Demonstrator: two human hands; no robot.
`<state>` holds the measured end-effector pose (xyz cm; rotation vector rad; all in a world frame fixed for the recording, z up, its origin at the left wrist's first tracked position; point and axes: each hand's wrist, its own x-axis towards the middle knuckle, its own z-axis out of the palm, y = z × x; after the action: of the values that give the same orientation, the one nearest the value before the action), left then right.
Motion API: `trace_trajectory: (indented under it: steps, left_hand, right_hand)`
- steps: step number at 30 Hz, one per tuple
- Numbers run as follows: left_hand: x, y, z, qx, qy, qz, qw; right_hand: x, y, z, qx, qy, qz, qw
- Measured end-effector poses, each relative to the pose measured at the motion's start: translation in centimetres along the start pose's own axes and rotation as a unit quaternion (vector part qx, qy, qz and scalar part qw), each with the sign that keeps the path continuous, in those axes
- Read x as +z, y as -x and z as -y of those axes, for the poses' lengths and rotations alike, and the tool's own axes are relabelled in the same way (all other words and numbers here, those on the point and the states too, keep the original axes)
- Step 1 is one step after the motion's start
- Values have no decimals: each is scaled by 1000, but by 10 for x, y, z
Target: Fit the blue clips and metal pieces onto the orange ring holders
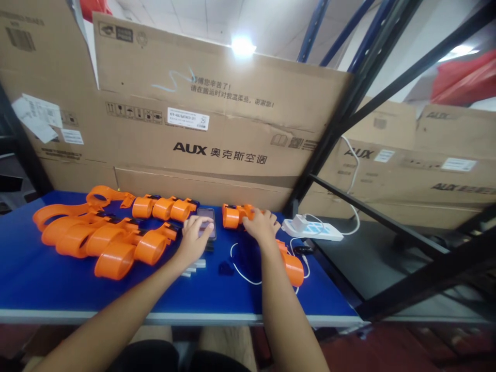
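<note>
My left hand (pixel 196 233) rests on a dark smartphone (pixel 207 216) lying flat on the blue table (pixel 46 281); its fingers are curled over the phone's screen. My right hand (pixel 260 226) lies on top of an orange ring-shaped plastic part (pixel 232 215), fingers spread over it. A second orange part (pixel 293 266) lies beside my right forearm, with a thin white cable (pixel 240 268) looping under the arm.
Many orange ring-shaped parts (pixel 101 235) lie at the left of the table. A white power strip (pixel 313 229) with a plug and cable sits at the table's right end. Large cardboard boxes (pixel 217 134) stand behind. Black metal rack bars (pixel 387 222) cross on the right.
</note>
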<state>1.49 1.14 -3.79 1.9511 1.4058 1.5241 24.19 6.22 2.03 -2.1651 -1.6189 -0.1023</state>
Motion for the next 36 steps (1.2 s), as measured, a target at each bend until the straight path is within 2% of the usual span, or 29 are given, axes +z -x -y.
trace_trajectory:
  steps: [5,16,21,27,31,33,36]
  left_hand:
    - [-4,-5,4,20,11,-24,999]
    - [-6,-8,6,24,32,-28,999]
    - [-7,-8,6,32,40,-34,998]
    - [-9,-9,4,27,42,-27,998]
    - [-9,-10,4,28,49,-28,998]
    - [-8,-10,4,26,58,-30,998]
    - [-8,-10,2,6,102,-21,995]
  right_hand:
    - [1,5,4,5,4,-28,1000]
    - [5,2,-5,-57,-21,-15,998]
    - [4,-1,-6,-80,-59,-55,993]
    - [-4,-1,-2,-52,-132,-132,981]
    - [-9,1,1,-60,-241,-215,944]
    - [-11,3,4,-72,-322,-244,912]
    - [-13,6,7,-99,-464,-237,848]
